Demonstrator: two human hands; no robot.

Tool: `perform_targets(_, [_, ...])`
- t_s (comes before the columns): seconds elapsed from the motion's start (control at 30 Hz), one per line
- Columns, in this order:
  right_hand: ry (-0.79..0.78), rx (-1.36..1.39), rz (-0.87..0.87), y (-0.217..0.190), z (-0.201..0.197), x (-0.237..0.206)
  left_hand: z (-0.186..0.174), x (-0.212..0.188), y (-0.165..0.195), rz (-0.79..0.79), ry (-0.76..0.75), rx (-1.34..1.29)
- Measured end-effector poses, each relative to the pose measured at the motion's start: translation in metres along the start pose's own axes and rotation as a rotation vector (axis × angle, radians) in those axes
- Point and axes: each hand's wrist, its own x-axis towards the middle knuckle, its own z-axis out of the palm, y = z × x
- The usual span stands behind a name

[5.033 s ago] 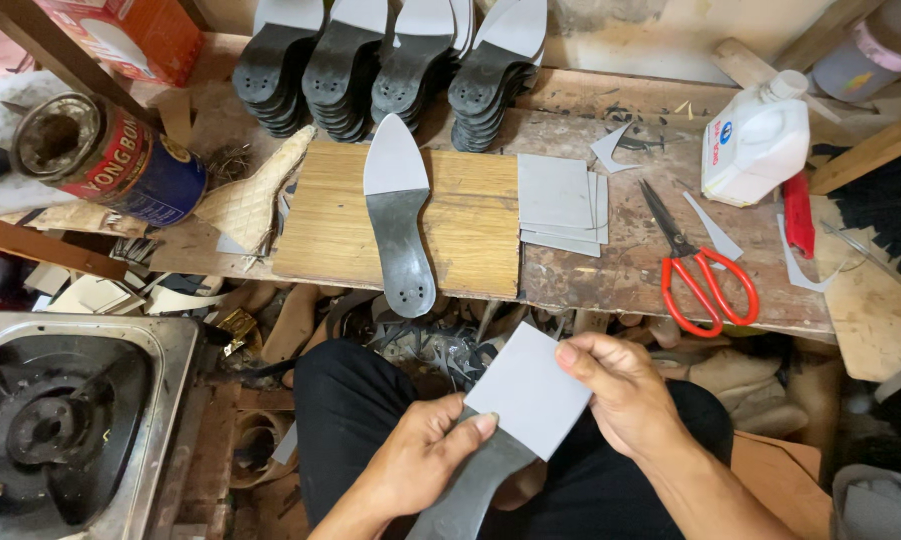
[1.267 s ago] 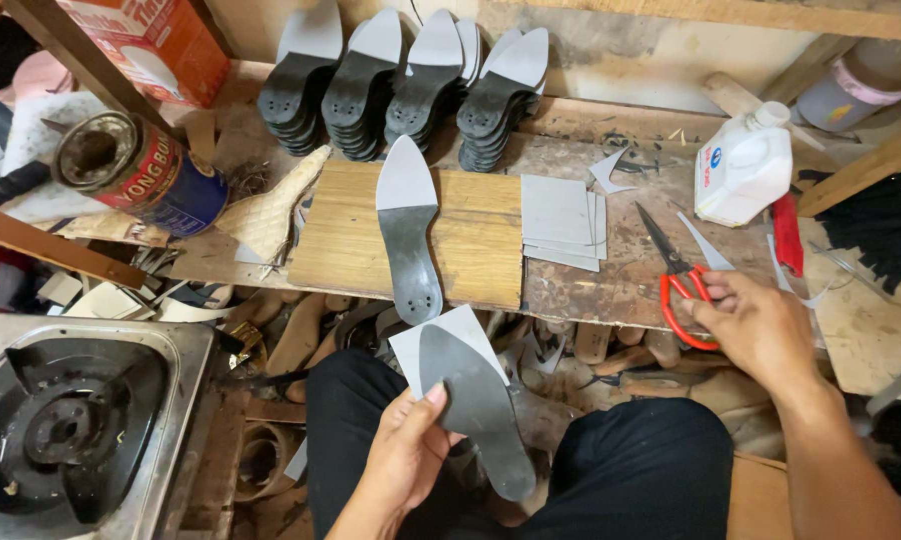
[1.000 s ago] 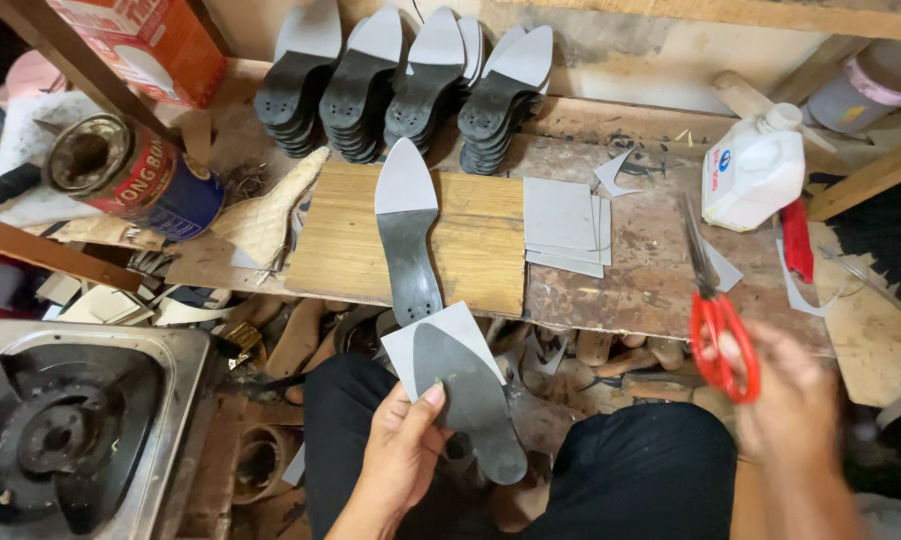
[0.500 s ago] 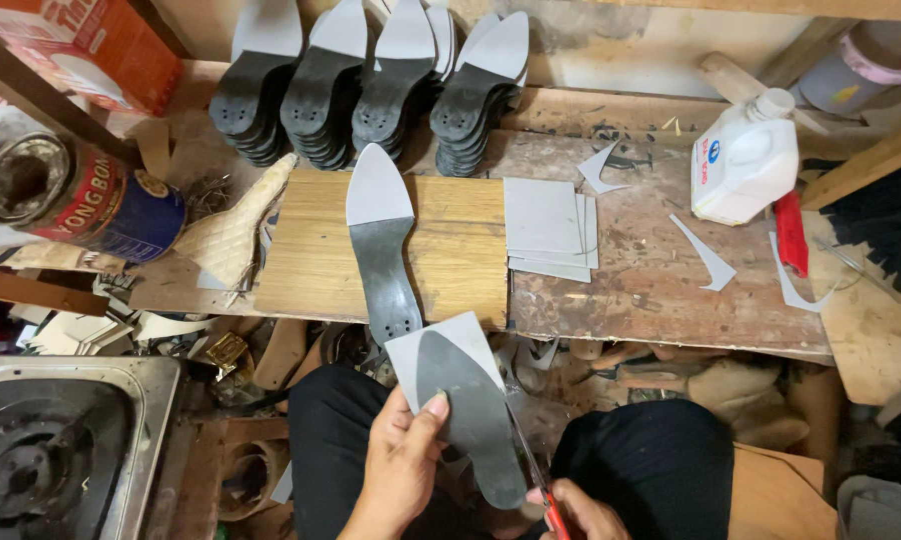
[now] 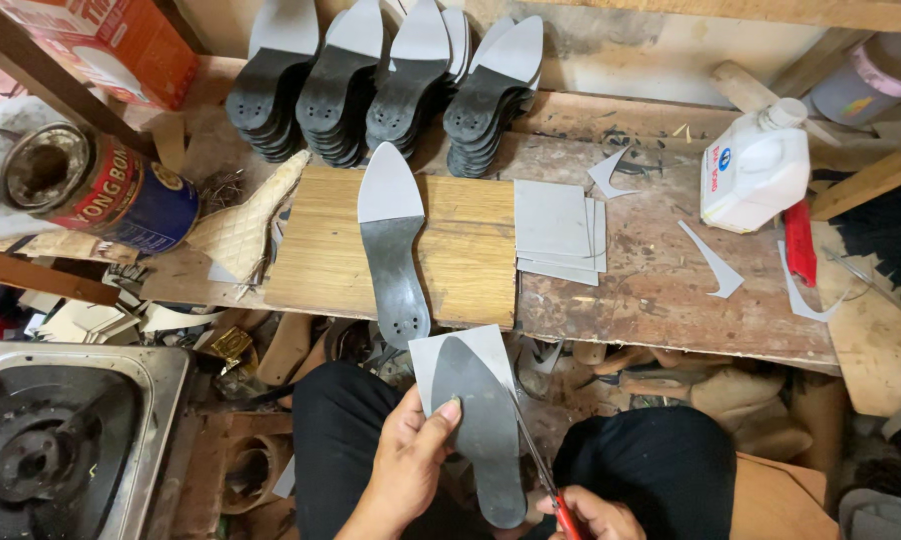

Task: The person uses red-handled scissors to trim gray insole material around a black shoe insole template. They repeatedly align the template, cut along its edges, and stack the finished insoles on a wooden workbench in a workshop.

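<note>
From the head camera, the left hand (image 5: 406,465) has its fingers (image 5: 439,428) curled tight around a dark sole (image 5: 481,440) stuck on a grey sheet (image 5: 433,358), low over the lap below the table (image 5: 661,290), while the right hand (image 5: 596,515) grips red scissors (image 5: 546,480) at its edge.

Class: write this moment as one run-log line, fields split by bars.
left hand: holds dark insole with grey sheet | right hand: holds red-handled scissors at insole edge | wooden board: finished insole lying
</note>
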Motion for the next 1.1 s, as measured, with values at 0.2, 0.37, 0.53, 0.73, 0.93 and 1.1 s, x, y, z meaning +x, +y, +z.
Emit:
perform_targets(0.2, [-0.032,-0.014,-0.025,-0.001,-0.005,-0.003,-0.001,-0.001,0.009,0.011,-0.033,0.047])
perform_targets(0.37, [0.104,0.038,0.035,-0.020,0.007,-0.003,0.001,-0.005,0.019,-0.007,-0.106,0.204])
perform_targets(0.53, [0.093,0.192,-0.068,-0.025,0.008,0.005,0.007,-0.005,0.023,-0.007,-0.134,0.253])
perform_targets(0.73, [0.062,0.048,-0.194,-0.016,-0.001,0.000,0.002,-0.005,0.025,0.003,-0.165,0.280])
perform_targets(0.93, [0.179,0.091,-0.020,-0.048,0.009,0.001,0.007,-0.008,0.022,-0.078,-0.244,0.317])
perform_targets(1.1, [0.142,0.065,-0.005,-0.073,0.009,0.000,0.008,-0.011,0.025,-0.078,-0.226,0.305])
